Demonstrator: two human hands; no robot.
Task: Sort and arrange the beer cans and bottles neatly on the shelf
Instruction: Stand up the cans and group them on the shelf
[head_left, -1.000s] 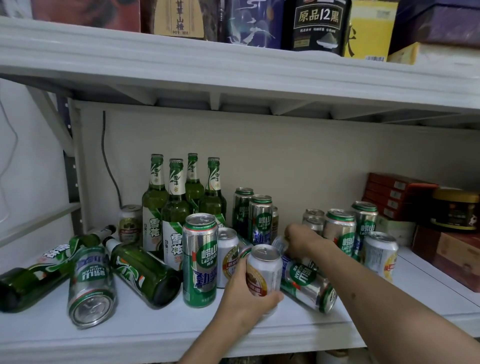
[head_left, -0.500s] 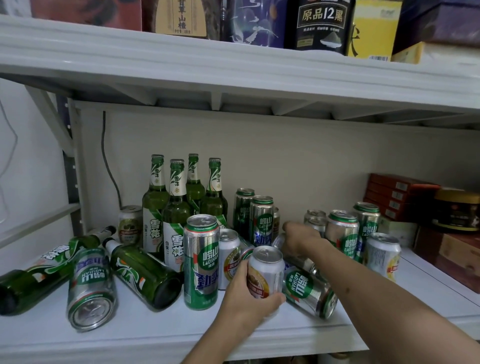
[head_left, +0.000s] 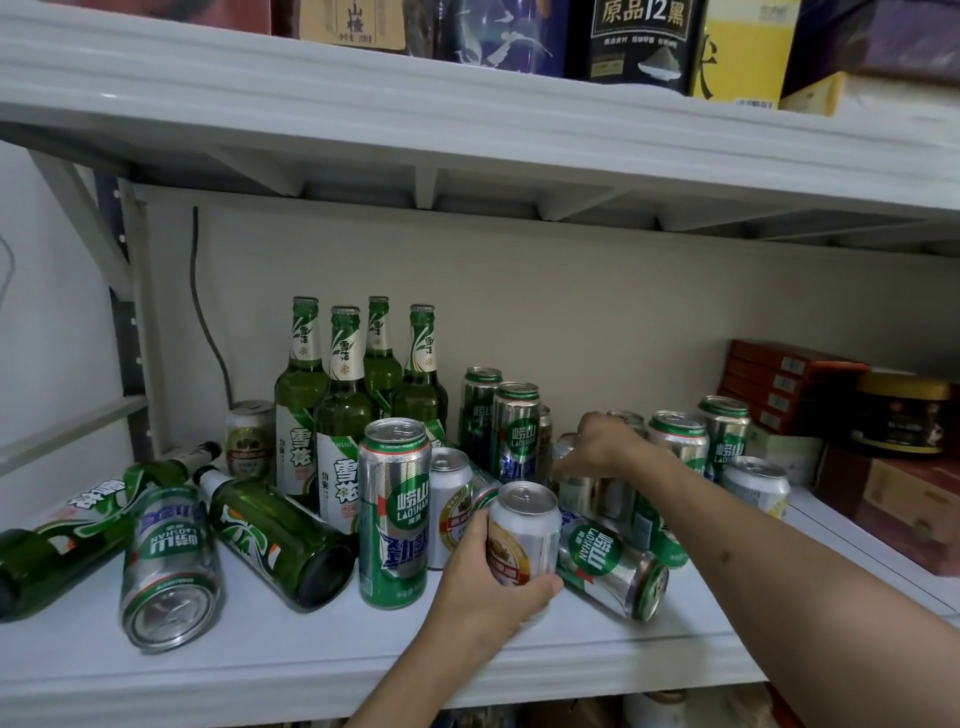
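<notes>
At shelf (head_left: 311, 670) front, centre: short white-and-gold can (head_left: 524, 540), upright, gripped by left hand (head_left: 483, 587). Fingers wrapped round the sidewall at mid-height, thumb across the near side. Just beside it on the left: tall green can (head_left: 395, 514), upright. On the right: tipped green can (head_left: 613, 566), on its side, touching or nearly touching.

Further back: right hand (head_left: 602, 447) over a cluster of silver cans (head_left: 576, 483), fingers curled downward. Hold on any can there: cannot tell, contact hidden behind the knuckles.

Handling of cans, as judged:
- Thin-walled, smooth, probably slippery.
- Weight unknown; tops apparently unopened, so treat as full and moderately heavy.
- Grip round the sidewall at mid-height with a full wrap. Avoid hard squeezing, to prevent denting.
- Lift clear rather than slide, to avoid knocking neighbours over.

Handling of bottles, as judged:
- Glass: rigid, heavy, breakable.
- Two lying bottles (head_left: 280, 545) at left, with a fallen can (head_left: 169, 566) between them, all free to roll.
- Take by the body near the label, not by the neck alone.
- Stand next to the upright bottles (head_left: 343, 415) at the back.

Risk: crowded centre, with little room between tall green can and tipped green can. Set down vertically and release only once seated flat.
</notes>
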